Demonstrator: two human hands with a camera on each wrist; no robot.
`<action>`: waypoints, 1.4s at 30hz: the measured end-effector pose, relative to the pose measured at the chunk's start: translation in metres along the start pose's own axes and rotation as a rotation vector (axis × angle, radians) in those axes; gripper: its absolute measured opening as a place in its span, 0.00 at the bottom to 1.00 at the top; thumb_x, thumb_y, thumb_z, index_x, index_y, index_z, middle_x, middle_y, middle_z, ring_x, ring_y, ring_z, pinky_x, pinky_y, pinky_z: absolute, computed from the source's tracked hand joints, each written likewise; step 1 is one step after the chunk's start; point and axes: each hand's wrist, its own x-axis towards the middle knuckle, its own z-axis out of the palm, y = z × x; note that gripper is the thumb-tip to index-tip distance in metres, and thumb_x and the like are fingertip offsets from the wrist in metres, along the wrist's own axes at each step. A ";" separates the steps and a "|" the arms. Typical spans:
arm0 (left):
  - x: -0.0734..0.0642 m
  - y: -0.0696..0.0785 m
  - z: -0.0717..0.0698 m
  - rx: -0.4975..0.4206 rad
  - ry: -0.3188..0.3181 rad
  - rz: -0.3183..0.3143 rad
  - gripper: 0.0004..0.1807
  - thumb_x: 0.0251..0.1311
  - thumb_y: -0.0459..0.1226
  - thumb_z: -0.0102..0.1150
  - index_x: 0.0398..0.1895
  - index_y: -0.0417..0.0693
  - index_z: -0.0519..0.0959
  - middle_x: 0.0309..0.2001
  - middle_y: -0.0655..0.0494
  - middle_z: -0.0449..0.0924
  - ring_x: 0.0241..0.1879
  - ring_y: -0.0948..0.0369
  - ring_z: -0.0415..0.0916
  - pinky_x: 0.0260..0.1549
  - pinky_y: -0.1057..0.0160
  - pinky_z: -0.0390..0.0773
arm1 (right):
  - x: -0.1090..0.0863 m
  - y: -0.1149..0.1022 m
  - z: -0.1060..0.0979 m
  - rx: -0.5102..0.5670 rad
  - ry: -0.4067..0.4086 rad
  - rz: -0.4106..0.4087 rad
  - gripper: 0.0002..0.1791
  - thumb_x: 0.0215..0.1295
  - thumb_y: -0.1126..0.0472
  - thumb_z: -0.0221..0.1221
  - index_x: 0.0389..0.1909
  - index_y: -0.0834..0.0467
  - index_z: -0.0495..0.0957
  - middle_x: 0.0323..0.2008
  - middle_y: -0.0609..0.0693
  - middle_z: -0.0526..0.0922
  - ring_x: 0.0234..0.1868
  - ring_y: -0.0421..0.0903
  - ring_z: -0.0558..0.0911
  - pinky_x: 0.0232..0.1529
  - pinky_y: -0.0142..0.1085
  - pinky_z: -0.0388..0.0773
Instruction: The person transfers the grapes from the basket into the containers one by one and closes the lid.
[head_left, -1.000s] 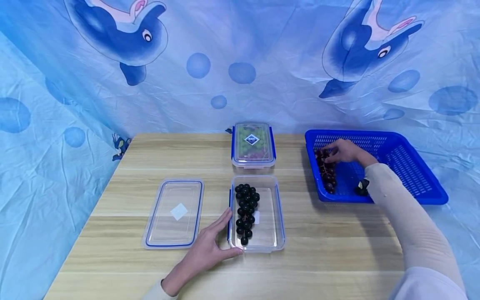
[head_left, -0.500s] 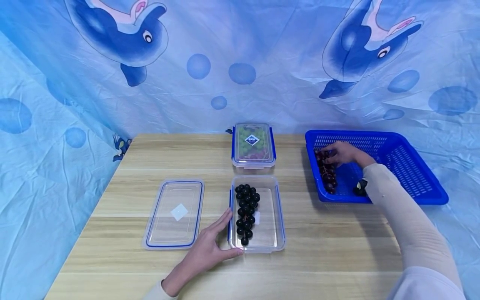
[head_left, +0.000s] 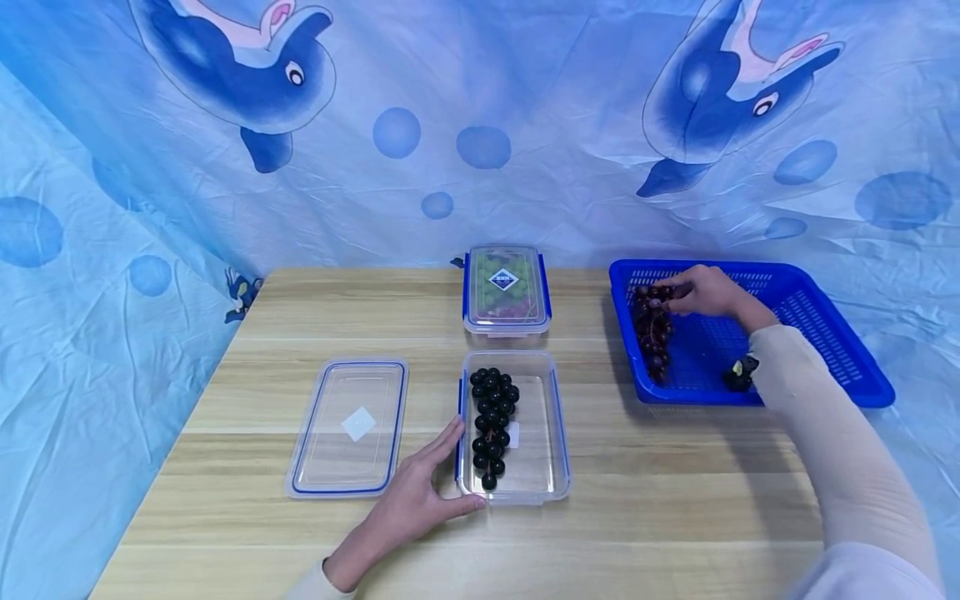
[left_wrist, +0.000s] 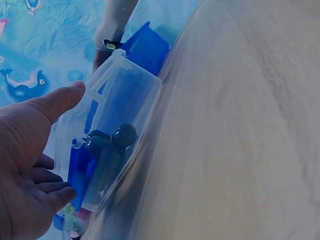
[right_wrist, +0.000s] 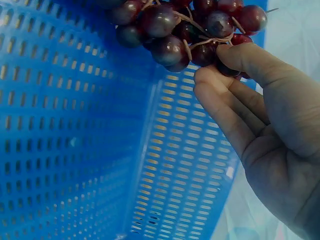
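A bunch of dark red grapes (head_left: 651, 337) is in the left side of the blue plastic basket (head_left: 840, 350). My right hand (head_left: 708, 293) pinches this bunch near its far end; the right wrist view shows thumb and fingertips on the red grapes (right_wrist: 167, 22) and their stem. My left hand (head_left: 412, 500) rests with spread, fairly straight fingers at the near left corner of a clear open food container (head_left: 540, 467). Inside that container, along its left side, lies a bunch of black grapes (head_left: 491, 425). The left wrist view has the left hand (left_wrist: 35, 160) beside the container wall.
A clear lid (head_left: 348, 450) with a blue seal lies left of the open container. Behind stands a closed container (head_left: 507, 292) with blue clips and green and reddish fruit inside. A blue dolphin-print curtain (head_left: 480, 100) hangs behind the wooden table (head_left: 637, 525).
My right hand has moved slightly up and to the right, and the red grapes have shifted with it inside the basket. The left hand and the container have stayed in place.
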 end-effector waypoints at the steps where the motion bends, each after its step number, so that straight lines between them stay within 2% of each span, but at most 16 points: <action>1: 0.000 0.000 0.000 0.000 0.000 -0.001 0.61 0.44 0.61 0.77 0.78 0.42 0.59 0.79 0.47 0.55 0.74 0.46 0.61 0.71 0.47 0.63 | -0.001 -0.001 -0.002 -0.001 0.014 0.003 0.25 0.67 0.66 0.65 0.65 0.66 0.77 0.36 0.61 0.90 0.34 0.57 0.89 0.19 0.34 0.71; 6: 0.000 0.000 0.000 0.006 0.007 -0.003 0.61 0.44 0.58 0.79 0.78 0.43 0.60 0.78 0.47 0.55 0.74 0.46 0.61 0.71 0.47 0.63 | -0.008 -0.004 -0.010 -0.018 0.069 -0.002 0.24 0.67 0.66 0.66 0.63 0.65 0.78 0.33 0.58 0.90 0.31 0.54 0.89 0.22 0.31 0.76; 9: 0.000 0.000 0.000 0.005 0.007 -0.005 0.60 0.44 0.57 0.80 0.78 0.44 0.60 0.79 0.48 0.55 0.74 0.46 0.61 0.72 0.46 0.63 | -0.012 -0.006 -0.014 -0.025 0.103 0.008 0.24 0.66 0.67 0.66 0.63 0.64 0.79 0.31 0.58 0.90 0.21 0.49 0.83 0.17 0.31 0.70; 12: 0.000 0.000 0.000 0.009 0.010 0.001 0.60 0.44 0.57 0.79 0.78 0.44 0.60 0.78 0.48 0.56 0.74 0.46 0.61 0.71 0.46 0.63 | -0.017 -0.007 -0.016 -0.039 0.141 0.020 0.24 0.66 0.65 0.66 0.63 0.62 0.79 0.27 0.56 0.89 0.13 0.43 0.71 0.13 0.33 0.62; 16: 0.001 -0.001 0.000 0.006 0.008 0.009 0.60 0.44 0.56 0.80 0.78 0.43 0.60 0.79 0.48 0.55 0.75 0.47 0.60 0.72 0.47 0.62 | -0.026 -0.009 -0.019 -0.047 0.209 0.041 0.24 0.66 0.61 0.68 0.63 0.59 0.80 0.15 0.49 0.77 0.12 0.39 0.61 0.13 0.33 0.62; 17: 0.001 -0.001 0.000 0.005 0.008 0.009 0.60 0.44 0.56 0.80 0.78 0.43 0.59 0.79 0.49 0.55 0.75 0.47 0.60 0.72 0.47 0.62 | -0.028 -0.009 -0.019 -0.039 0.231 0.043 0.25 0.66 0.60 0.68 0.63 0.59 0.80 0.16 0.47 0.78 0.12 0.39 0.62 0.13 0.33 0.62; 19: 0.001 -0.001 0.000 0.002 0.006 0.009 0.61 0.44 0.56 0.80 0.78 0.43 0.59 0.79 0.49 0.55 0.75 0.47 0.60 0.72 0.47 0.62 | -0.033 -0.011 -0.020 -0.046 0.271 0.039 0.25 0.66 0.59 0.68 0.63 0.59 0.81 0.12 0.44 0.70 0.12 0.38 0.60 0.13 0.32 0.62; 23: 0.000 -0.001 0.001 0.000 0.012 0.009 0.60 0.44 0.55 0.81 0.78 0.44 0.59 0.78 0.48 0.55 0.74 0.47 0.61 0.72 0.47 0.63 | -0.040 -0.013 -0.021 -0.070 0.348 0.007 0.24 0.65 0.60 0.68 0.62 0.58 0.81 0.09 0.40 0.64 0.10 0.38 0.59 0.11 0.32 0.60; 24: 0.000 -0.001 0.001 0.001 0.012 0.010 0.60 0.44 0.55 0.81 0.78 0.44 0.59 0.78 0.48 0.56 0.74 0.47 0.61 0.72 0.47 0.63 | -0.042 -0.014 -0.021 -0.079 0.360 0.003 0.24 0.66 0.60 0.68 0.62 0.58 0.81 0.08 0.40 0.59 0.10 0.38 0.57 0.10 0.32 0.59; 26: 0.000 -0.001 0.001 0.000 0.013 0.008 0.60 0.43 0.54 0.81 0.78 0.44 0.60 0.78 0.48 0.56 0.74 0.47 0.61 0.72 0.47 0.63 | -0.046 -0.015 -0.022 -0.078 0.381 0.005 0.24 0.65 0.60 0.68 0.62 0.57 0.81 0.09 0.40 0.58 0.10 0.38 0.57 0.10 0.33 0.58; 28: 0.000 0.000 0.001 0.000 0.011 0.010 0.60 0.43 0.54 0.82 0.78 0.44 0.60 0.78 0.48 0.55 0.74 0.47 0.61 0.72 0.47 0.63 | -0.049 -0.017 -0.024 -0.069 0.401 0.013 0.24 0.65 0.59 0.68 0.62 0.56 0.82 0.09 0.40 0.60 0.10 0.38 0.57 0.10 0.33 0.58; 31: 0.000 0.000 0.001 0.000 0.009 0.010 0.60 0.43 0.53 0.82 0.78 0.43 0.60 0.78 0.48 0.55 0.74 0.47 0.61 0.72 0.47 0.62 | -0.053 -0.019 -0.029 -0.046 0.438 0.024 0.24 0.65 0.58 0.69 0.61 0.57 0.82 0.11 0.45 0.72 0.10 0.39 0.59 0.10 0.33 0.58; 33: 0.000 0.000 0.001 -0.001 0.008 0.010 0.60 0.43 0.53 0.82 0.78 0.44 0.60 0.79 0.48 0.55 0.75 0.47 0.60 0.72 0.47 0.62 | -0.055 -0.023 -0.032 -0.019 0.467 0.024 0.24 0.64 0.58 0.69 0.61 0.58 0.83 0.17 0.53 0.81 0.10 0.39 0.61 0.10 0.34 0.59; 35: -0.001 0.000 0.001 0.000 0.007 0.008 0.60 0.43 0.53 0.82 0.78 0.44 0.60 0.79 0.48 0.55 0.75 0.47 0.61 0.72 0.47 0.62 | -0.058 -0.026 -0.035 -0.004 0.493 0.026 0.24 0.64 0.58 0.69 0.60 0.60 0.83 0.25 0.60 0.87 0.11 0.40 0.66 0.10 0.33 0.62; 38: -0.001 -0.001 0.001 0.000 0.006 0.007 0.60 0.43 0.54 0.82 0.78 0.45 0.60 0.79 0.49 0.55 0.75 0.47 0.61 0.72 0.47 0.63 | -0.062 -0.034 -0.042 0.022 0.522 0.014 0.23 0.63 0.60 0.70 0.59 0.61 0.83 0.28 0.60 0.88 0.11 0.39 0.69 0.10 0.32 0.63; 42: 0.000 -0.001 0.001 -0.002 0.008 0.010 0.60 0.43 0.54 0.81 0.78 0.44 0.60 0.79 0.49 0.55 0.75 0.47 0.61 0.72 0.47 0.63 | -0.066 -0.047 -0.048 0.027 0.556 -0.018 0.23 0.62 0.61 0.71 0.58 0.59 0.84 0.23 0.47 0.88 0.11 0.38 0.70 0.09 0.31 0.62</action>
